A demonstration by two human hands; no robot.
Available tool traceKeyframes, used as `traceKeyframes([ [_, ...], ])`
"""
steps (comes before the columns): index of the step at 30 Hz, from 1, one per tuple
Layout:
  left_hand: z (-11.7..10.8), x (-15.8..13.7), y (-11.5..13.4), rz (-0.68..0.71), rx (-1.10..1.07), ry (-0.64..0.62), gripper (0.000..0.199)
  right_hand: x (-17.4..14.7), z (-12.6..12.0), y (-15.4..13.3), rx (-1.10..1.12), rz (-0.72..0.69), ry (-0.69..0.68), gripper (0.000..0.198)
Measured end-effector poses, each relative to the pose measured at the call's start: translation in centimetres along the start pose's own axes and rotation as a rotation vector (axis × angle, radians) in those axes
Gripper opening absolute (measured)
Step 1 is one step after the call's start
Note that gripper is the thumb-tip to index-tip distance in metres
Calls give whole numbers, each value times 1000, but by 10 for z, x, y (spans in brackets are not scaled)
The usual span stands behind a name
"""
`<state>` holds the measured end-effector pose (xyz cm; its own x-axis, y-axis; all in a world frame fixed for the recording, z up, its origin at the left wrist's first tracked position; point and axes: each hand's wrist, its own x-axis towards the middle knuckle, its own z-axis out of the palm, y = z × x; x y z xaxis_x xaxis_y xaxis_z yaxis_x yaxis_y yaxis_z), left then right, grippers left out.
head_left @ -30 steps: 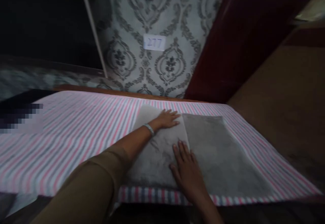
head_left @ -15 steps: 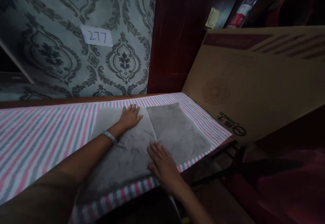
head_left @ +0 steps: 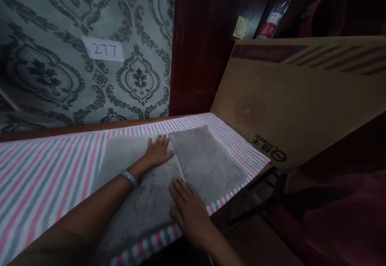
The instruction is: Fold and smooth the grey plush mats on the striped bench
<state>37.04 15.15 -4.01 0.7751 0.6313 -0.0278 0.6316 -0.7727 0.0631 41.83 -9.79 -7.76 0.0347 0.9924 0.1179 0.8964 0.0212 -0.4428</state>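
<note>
A grey plush cloth (head_left: 211, 161) lies spread on a pink, grey and white striped cloth (head_left: 51, 177). One part of the grey cloth overlaps the other, and its straight edge runs from the back toward the front. My left hand (head_left: 157, 150) rests flat near the far end of that edge, fingers spread, the thumb reaching to the edge. Closer to the front, my right hand (head_left: 188, 207) lies with fingers extended on the grey cloth, just left of the same edge. Neither hand grips anything. A bracelet (head_left: 129, 177) circles the left wrist.
A large cardboard box (head_left: 301, 101) stands along the right side of the table. Behind it are a bottle with a red cap (head_left: 274, 18) and a round reddish object (head_left: 327, 14). A paper marked 277 (head_left: 104, 49) is on the patterned wall (head_left: 138, 81).
The view has shifted slightly, so the scene sits further left and lower. My left hand has slid right across the grey cloth, closer to the overlapping edge. My right hand stays about where it was.
</note>
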Motion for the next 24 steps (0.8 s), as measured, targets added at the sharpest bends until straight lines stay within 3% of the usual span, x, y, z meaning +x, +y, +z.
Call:
traceKeyframes([
  [4,7,7,1,-16,17,50,75,-8,-8,14,128,-42,66,56],
  [7,9,8,0,-12,17,71,74,-5,-24,46,251,-101,258,39],
  [10,8,9,-1,-14,18,84,73,-1,-50,96,171,58,578,37],
  [12,7,9,-1,-11,17,93,71,1,-70,128,41,250,667,39],
  [14,5,9,-1,-3,15,98,67,2,-87,153,-82,468,630,44],
  [18,5,7,-2,54,15,100,58,2,-109,179,-149,789,383,52],
  [21,5,7,-3,73,2,77,57,3,-115,189,-75,860,284,48],
  [24,5,8,-4,71,7,48,60,3,-121,196,3,867,267,38],
])
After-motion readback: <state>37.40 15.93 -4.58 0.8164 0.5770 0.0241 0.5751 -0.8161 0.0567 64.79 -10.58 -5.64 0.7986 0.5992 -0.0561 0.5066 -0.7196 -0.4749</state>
